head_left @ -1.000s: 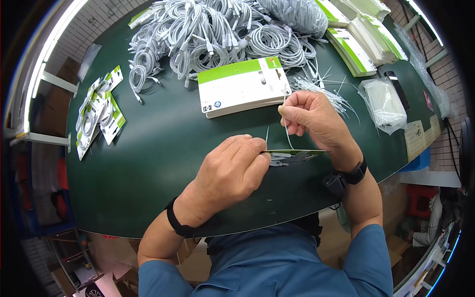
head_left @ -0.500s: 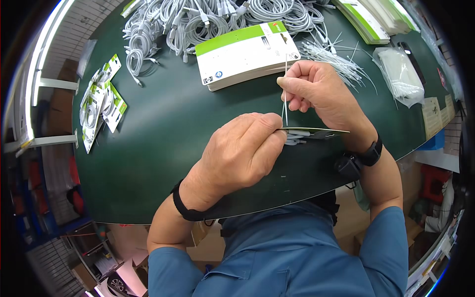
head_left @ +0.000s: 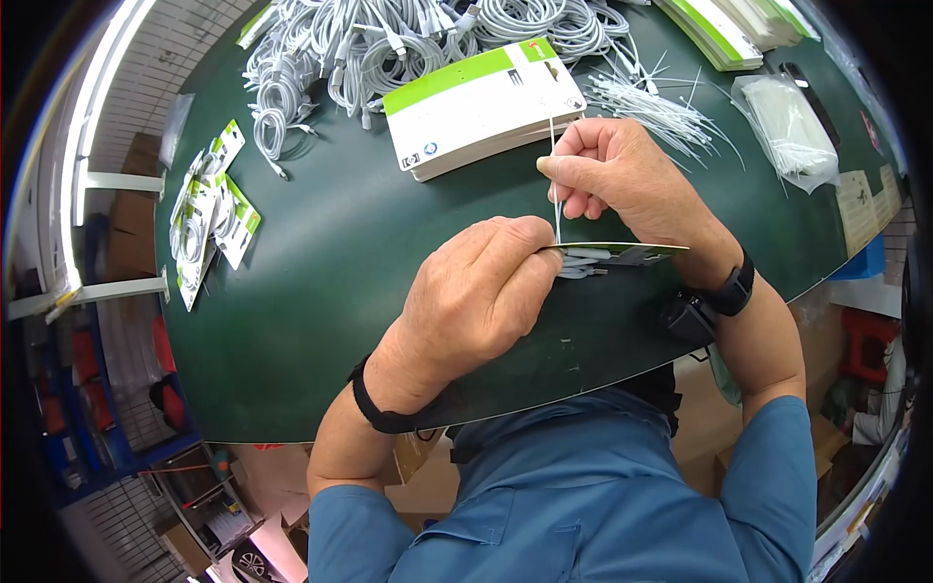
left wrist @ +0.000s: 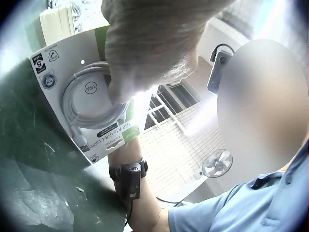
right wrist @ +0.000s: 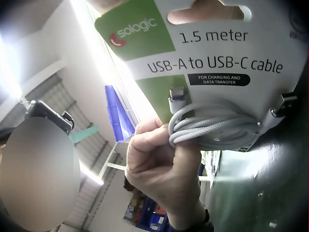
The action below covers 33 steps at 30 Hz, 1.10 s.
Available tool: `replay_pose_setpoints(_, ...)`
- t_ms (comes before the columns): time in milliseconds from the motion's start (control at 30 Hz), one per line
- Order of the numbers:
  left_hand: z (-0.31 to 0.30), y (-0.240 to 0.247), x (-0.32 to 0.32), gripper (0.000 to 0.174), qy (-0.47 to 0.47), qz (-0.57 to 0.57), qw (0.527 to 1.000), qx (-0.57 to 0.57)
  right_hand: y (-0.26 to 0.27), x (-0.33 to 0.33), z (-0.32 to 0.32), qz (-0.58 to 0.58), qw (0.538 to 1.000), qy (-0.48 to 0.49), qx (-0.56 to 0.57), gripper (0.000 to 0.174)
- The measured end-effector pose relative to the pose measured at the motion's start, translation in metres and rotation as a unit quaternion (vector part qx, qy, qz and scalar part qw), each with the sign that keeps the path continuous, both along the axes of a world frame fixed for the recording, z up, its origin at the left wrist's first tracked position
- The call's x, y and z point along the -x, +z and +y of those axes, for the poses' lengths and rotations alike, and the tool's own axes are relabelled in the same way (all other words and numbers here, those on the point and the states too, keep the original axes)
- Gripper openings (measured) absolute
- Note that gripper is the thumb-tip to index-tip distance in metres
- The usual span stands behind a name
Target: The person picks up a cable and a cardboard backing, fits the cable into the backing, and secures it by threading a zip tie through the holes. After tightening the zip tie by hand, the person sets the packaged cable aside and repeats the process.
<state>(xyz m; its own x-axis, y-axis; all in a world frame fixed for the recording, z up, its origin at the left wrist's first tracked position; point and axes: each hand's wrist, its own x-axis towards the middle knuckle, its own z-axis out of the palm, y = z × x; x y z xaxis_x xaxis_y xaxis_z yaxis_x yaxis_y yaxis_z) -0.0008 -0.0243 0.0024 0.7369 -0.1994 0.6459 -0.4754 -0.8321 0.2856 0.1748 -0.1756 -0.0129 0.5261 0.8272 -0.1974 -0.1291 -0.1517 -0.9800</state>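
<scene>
A green and white printed card [head_left: 632, 247] is held edge-up above the table by the left hand [head_left: 476, 287], its fingers and thumb pinching one end. A coiled light grey cable [right wrist: 212, 123] lies against the card's face in the right wrist view, and the left hand [right wrist: 164, 164] grips there too. The left wrist view shows the card's cable side [left wrist: 89, 89] beside the hand. Above the card, the right hand [head_left: 627, 175] pinches a thin white tie [head_left: 557, 194] between thumb and forefinger; the tie's lower part reaches the card by the left fingertips.
A stack of cards [head_left: 486, 107] stands in front of the hands, with a heap of grey cables [head_left: 389, 44] behind it. Loose white ties [head_left: 661, 112] and a bag of ties [head_left: 787, 126] lie at the right. Carded cables [head_left: 209, 209] lie at the left.
Over the last second both hands and the card have shifted up and right in the head view, which has itself moved. The tie's two strands now stand close together above the card.
</scene>
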Motion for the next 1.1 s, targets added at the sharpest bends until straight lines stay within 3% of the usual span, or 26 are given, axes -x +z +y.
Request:
replay_pose_setpoints(400, 0.000, 0.001, 0.000, 0.027, -0.003, 0.009, 1.000, 0.005, 0.002, 0.003, 0.000, 0.022, 1.000, 0.003, -0.016, 0.024)
replay_pose_setpoints(500, 0.001, 0.006, 0.001, 0.026, -0.006, 0.019, 1.000, 0.002, 0.006, 0.000, 0.000, 0.022, 0.998, 0.059, 0.001, 0.024)
replay_pose_setpoints(633, 0.001, 0.004, 0.000, 0.026, -0.007, -0.002, 1.000, -0.002, 0.010, -0.001, -0.002, 0.123, 0.983, 0.137, -0.011, 0.018)
replay_pose_setpoints(1100, 0.001, 0.003, -0.001, 0.022, -0.015, -0.010, 1.000, 0.004, 0.017, 0.001, 0.000, 0.159, 0.980, 0.122, 0.014, 0.017)
